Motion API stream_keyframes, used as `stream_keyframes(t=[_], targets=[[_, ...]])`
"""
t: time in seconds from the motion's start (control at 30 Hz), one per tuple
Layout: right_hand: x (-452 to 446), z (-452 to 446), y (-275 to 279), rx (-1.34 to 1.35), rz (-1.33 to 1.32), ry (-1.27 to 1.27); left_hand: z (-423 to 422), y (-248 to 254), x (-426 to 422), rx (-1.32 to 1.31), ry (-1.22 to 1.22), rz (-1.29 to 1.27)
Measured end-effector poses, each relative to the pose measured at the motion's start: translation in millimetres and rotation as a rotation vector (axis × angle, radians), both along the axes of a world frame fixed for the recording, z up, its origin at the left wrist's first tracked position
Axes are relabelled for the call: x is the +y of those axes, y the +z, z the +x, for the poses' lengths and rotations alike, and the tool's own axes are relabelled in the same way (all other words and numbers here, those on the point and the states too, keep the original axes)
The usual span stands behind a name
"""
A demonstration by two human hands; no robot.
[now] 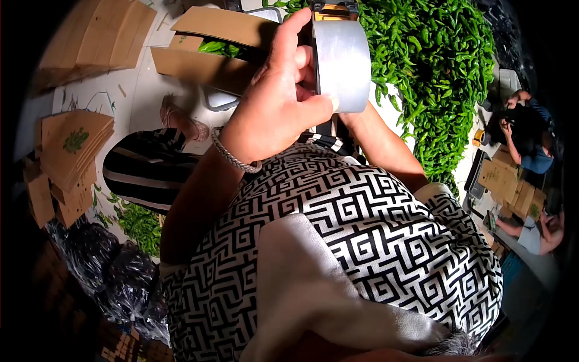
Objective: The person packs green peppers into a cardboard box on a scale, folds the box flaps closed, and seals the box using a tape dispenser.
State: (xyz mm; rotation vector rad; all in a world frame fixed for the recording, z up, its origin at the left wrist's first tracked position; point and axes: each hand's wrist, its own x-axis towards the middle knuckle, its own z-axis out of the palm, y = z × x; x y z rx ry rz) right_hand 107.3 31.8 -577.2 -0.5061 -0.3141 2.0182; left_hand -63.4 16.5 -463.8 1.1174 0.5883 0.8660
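My left hand, with a braided bracelet at the wrist, grips a wide roll of silvery-grey packing tape. Its thumb presses on the roll's near edge, the index finger stretches along the side, and the other fingers curl at the core. An orange and black tape dispenser part shows at the roll's far end. My right forearm reaches up behind the roll, which hides the right hand and its fingers. Left of my left hand stands an open cardboard box with green peppers inside.
A large heap of green peppers spreads on the right. Folded cardboard boxes stack at the left, above black plastic bags. Two other people are at the far right near more cardboard.
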Motion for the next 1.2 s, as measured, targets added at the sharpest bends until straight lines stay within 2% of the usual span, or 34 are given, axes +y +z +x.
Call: stream_keyframes(t=[0.23, 0.43, 0.57, 0.7, 0.8, 0.9, 1.0, 1.1, 1.2], targets=[[0.7, -2.2, 1.8, 0.059, -0.097, -0.109, 7.5, -9.1, -3.6, 0.103, 0.132, 0.023], [1.6, -3.3, 5.2, 0.049, -0.086, -0.105, 6.4, -11.4, -2.5, 0.202, 0.164, 0.053], [3.5, -7.0, 7.6, -0.209, -0.027, -0.115, 3.3, -19.3, 1.4, 0.170, 0.199, 0.045], [8.1, -1.1, -6.9, -0.050, -0.031, -0.049, -0.9, -10.8, 0.2, 0.112, 0.094, 0.001], [9.5, -0.3, -8.2, -0.064, 0.006, -0.033, 3.1, -10.0, 0.6, -0.003, 0.094, -0.014], [8.6, 0.6, -4.9, 0.040, -0.026, -0.042, 6.8, -9.5, -0.9, 0.118, 0.151, 0.066], [5.3, -2.3, 3.8, 0.215, -0.099, -0.084, 10.5, -14.3, -1.0, 0.104, 0.170, 0.065], [5.4, -1.6, 3.8, 0.222, -0.051, -0.066, 10.0, -12.8, -0.2, 0.280, 0.171, 0.103], [6.7, -0.4, 0.8, 0.294, -0.037, -0.035, 11.3, -13.9, 2.2, 0.322, 0.201, 0.137]])
